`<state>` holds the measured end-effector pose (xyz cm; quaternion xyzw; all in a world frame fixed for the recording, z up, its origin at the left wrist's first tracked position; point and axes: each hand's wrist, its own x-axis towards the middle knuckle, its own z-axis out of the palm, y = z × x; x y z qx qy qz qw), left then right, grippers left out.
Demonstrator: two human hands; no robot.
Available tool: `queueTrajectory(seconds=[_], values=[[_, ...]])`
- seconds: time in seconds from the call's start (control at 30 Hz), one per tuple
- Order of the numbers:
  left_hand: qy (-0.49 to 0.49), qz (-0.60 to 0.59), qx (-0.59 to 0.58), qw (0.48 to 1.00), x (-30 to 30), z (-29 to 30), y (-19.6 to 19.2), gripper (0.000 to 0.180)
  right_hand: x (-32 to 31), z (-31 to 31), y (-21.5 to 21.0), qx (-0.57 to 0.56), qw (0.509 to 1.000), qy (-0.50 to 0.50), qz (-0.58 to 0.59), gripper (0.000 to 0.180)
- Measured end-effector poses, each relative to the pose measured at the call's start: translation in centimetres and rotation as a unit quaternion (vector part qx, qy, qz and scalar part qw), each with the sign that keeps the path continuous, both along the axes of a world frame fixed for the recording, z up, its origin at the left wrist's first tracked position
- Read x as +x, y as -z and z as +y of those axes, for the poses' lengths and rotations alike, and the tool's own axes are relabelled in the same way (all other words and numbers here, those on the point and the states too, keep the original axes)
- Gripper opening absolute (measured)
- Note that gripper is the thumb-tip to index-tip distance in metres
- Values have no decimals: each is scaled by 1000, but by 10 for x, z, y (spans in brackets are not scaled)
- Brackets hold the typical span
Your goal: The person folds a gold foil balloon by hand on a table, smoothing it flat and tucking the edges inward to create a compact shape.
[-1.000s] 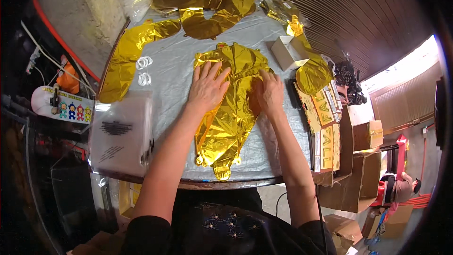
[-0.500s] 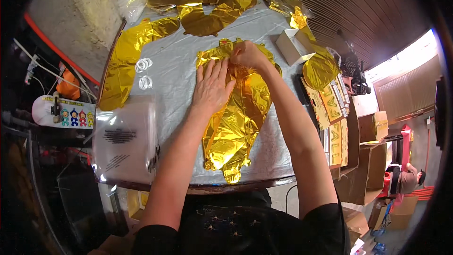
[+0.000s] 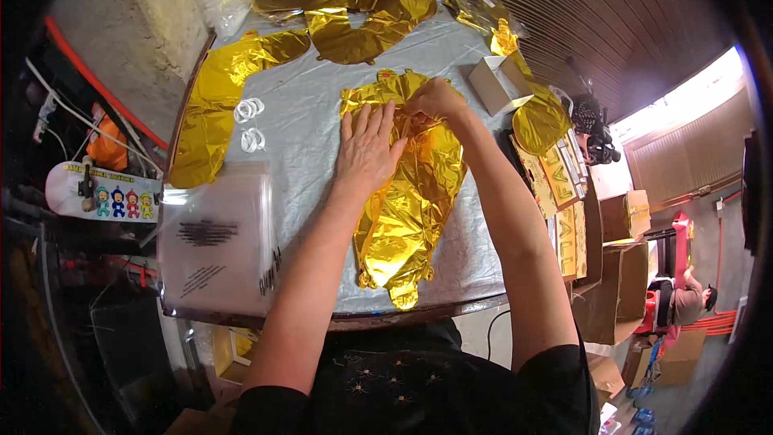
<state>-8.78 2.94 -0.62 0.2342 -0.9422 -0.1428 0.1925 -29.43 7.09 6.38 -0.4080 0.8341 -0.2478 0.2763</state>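
Gold foil balloon (image 3: pixel 409 209), deflated, lay crumpled lengthwise at the middle of the silver-covered table (image 3: pixel 306 121), its tail near the front edge. Left hand (image 3: pixel 366 149) was released: palm down, fingers spread, pressing flat on the balloon's upper left part. Right hand (image 3: pixel 436 99) was clenched on the balloon's top edge, pinching a fold of foil. Hands sat just beside each other. A stack of clear plastic bags (image 3: pixel 213 246) lay at the table's front left corner. Two white rings (image 3: pixel 250 123) sat left of the balloon. A small open white box (image 3: pixel 497 83) stood to the right. More gold foil balloons (image 3: pixel 350 16) lay along the far edge.
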Motion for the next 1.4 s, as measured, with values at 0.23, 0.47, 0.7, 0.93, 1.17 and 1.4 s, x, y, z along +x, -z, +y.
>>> queueTrajectory(seconds=[0.23, 0.47, 0.7, 0.93, 1.17, 1.4], values=[[3, 15, -1, 1000, 0, -1, 1, 78, 6, 11, 13, -114, 979, 11, -167, 18], [-4, 11, 8, 1000, -1, 1, 2, 77, 0, 8, 13, -127, 984, 59, -105, 19], [4, 14, 24, 1000, 5, 0, -4, 73, 30, 51, 21, -207, 878, -170, 396, 45], [27, -9, -35, 999, -1, 1, -1, 52, -14, 107, 44, -197, 943, -48, 265, 41], [25, 4, -41, 999, 2, -3, 6, 45, -2, 125, 34, 65, 905, 183, 380, 71], [33, 38, -62, 997, 1, -3, 6, 44, -8, 112, 42, -41, 949, 190, 248, 48]])
